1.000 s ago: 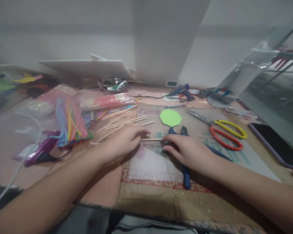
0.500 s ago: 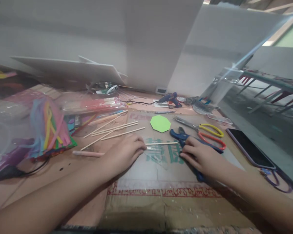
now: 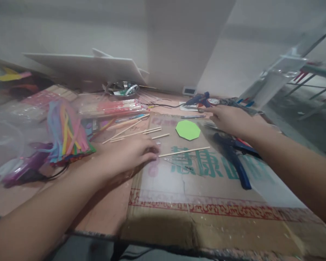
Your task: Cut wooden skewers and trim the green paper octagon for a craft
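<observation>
My left hand [image 3: 143,149] is closed, thumb and fingertips pinched at the left end of a thin wooden stick [image 3: 184,151]. The stick slants over the printed green characters on the board. A clear triangular piece [image 3: 180,165] lies just below it. My right hand [image 3: 229,117] reaches forward with fingers stretched out. Its fingertips are beside the blue glue gun [image 3: 198,99]; whether they touch it I cannot tell. Under the right forearm lies a blue-handled cutting tool [image 3: 237,159], with scissors partly hidden behind the hand. A light green octagon [image 3: 188,129] lies between the hands.
Several wooden sticks [image 3: 136,134] lie beyond my left hand. A bundle of colourful fuzzy strips [image 3: 67,132] and a purple glue gun [image 3: 24,168] are at left. Packaged sticks [image 3: 116,107] and white boards [image 3: 89,69] stand behind. A clear container [image 3: 279,78] is at back right.
My right hand has left the blue-handled cutting tool and moved forward toward the blue glue gun. The stick at my left fingertips now slants up to the right. The view has shifted.
</observation>
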`<state>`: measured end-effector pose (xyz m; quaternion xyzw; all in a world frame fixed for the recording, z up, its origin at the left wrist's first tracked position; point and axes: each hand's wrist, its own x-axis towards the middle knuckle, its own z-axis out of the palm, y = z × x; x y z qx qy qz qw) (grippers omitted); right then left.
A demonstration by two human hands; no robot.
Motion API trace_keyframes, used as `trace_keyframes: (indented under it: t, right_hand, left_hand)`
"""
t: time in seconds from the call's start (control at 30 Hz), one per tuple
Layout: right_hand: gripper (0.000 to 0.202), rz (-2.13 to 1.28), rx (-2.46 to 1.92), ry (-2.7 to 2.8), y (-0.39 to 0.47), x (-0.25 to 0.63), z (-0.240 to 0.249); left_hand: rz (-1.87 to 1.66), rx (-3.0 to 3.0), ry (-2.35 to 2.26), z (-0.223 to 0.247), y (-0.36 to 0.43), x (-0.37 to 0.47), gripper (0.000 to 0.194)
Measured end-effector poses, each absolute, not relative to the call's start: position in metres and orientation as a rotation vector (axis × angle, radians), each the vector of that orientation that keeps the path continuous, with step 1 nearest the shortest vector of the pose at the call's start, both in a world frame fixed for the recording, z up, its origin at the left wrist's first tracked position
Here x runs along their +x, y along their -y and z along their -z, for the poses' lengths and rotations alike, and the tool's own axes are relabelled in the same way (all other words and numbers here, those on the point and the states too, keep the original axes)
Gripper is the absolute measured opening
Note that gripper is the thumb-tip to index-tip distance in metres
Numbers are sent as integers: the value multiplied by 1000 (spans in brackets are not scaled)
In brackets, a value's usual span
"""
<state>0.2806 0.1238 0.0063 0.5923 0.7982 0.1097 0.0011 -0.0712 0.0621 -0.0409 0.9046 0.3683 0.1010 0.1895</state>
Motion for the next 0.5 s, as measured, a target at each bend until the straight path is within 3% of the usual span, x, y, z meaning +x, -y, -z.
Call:
trace_keyframes:
  t: [0.27, 0.4, 0.5]
  right_hand:
    - [31, -235, 1797, -2390, -193, 277, 30]
    - [45, -399, 1946, -2358, -173, 277, 10]
    - [37, -557, 2194, -2405, -135, 275, -11]
  left_hand:
    - [-289, 2580, -1095, 49, -53, -51, 17]
    - [-335, 2567, -1099, 50, -55, -50, 16]
    - [-391, 2587, -1075, 48, -53, -50, 16]
